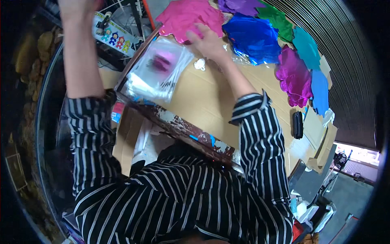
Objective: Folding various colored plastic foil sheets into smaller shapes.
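Lengthwise, the pink foil [185, 16] runs sideways under the right hand [208, 42], grip blurred, unclear.

The left arm [83, 61] stretched ahead, the left grip [79, 7] blurred and partly cut off; the right grip [209, 44] reached forward, fingers [203, 31] parted.

Small workshop or packing unit, by the look of it. Corrugated roller shutter [351, 69] along one side, grey floor [352, 197], black fan [340, 160] by a bright opening [361, 156]. Cardboard-covered surface [203, 105], worn paint-chipped edge [172, 120], carrying piles of shiny coloured sheets [252, 38], clear plastic bags [154, 79].
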Motion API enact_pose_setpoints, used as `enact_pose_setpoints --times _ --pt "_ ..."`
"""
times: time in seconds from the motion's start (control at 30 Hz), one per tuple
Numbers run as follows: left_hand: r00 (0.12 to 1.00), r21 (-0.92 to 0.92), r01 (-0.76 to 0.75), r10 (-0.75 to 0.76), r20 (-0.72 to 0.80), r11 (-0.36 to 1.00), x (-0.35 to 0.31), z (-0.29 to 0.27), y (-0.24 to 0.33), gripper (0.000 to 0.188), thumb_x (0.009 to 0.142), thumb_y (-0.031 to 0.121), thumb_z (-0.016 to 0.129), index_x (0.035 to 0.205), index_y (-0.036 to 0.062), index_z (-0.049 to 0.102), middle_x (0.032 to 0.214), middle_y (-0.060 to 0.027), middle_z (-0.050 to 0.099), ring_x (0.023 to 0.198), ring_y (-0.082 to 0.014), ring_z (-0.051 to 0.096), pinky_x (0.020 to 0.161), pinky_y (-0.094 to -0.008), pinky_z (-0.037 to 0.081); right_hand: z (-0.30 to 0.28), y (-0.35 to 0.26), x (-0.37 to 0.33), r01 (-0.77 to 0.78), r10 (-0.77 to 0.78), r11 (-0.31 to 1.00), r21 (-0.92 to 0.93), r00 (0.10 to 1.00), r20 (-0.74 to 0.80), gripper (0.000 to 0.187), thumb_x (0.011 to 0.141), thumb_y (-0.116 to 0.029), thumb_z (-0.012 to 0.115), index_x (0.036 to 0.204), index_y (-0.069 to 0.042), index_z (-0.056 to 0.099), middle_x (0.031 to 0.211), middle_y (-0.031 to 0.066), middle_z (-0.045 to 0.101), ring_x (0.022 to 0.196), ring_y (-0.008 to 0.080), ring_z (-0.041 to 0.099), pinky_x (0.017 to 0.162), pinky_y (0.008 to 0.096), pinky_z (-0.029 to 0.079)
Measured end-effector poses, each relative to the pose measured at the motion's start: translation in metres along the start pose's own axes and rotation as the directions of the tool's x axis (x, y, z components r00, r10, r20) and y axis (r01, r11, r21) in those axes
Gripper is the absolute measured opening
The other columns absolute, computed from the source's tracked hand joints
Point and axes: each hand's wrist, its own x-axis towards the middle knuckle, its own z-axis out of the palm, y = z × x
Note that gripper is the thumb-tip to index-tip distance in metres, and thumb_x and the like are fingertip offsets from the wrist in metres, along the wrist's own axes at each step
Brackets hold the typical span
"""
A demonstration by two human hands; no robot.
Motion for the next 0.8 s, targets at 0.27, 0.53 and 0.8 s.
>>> enact_pose_setpoints --times 0.27,0.53,0.8 --pt "0.769 -0.337 -0.556 0.316 -0.556 0.759 -0.157 0.126 0.064 0.017 0.093 0.016 0.077 0.102 0.0010 0.075 0.083 -0.0031 0.073 0.069 -0.0137 0.065 0.067 -0.0242 0.053 -0.053 -0.055 -0.134 -0.552 -0.221 -0.159 0.818 0.828 0.516 0.077 0.100 -0.064 0.053 0.147 -0.005 0.046 0.138 0.0185 0.060 0.128 0.0348 0.059 0.097 0.0526 0.056" --pt "0.731 -0.077 -0.664 0.668 0.143 0.744 -0.317 0.129 0.039 0.014 0.084 0.013 0.070 0.097 0.0176 0.071 0.094 0.0030 0.068 0.091 -0.0157 0.067 0.080 -0.0316 0.054 -0.154 -0.024 -0.266 -0.070 0.223 -0.013 0.997 0.972 0.071 0.095 0.090 -0.060 0.070 0.159 -0.006 0.034 0.160 0.0145 0.042 0.143 0.0301 0.044 0.120 0.0505 0.037" --pt "0.723 0.159 -0.687 0.643 0.253 0.709 -0.383 0.112 0.023 0.006 0.079 0.020 0.072 0.080 0.0189 0.066 0.084 0.0095 0.062 0.091 -0.0084 0.061 0.091 -0.0326 0.049 -0.144 -0.054 -0.318 -0.443 0.315 -0.108 0.890 0.834 0.453 0.105 0.089 -0.062 0.070 0.161 -0.001 0.024 0.163 0.0231 0.033 0.143 0.0348 0.045 0.110 0.0549 0.049"
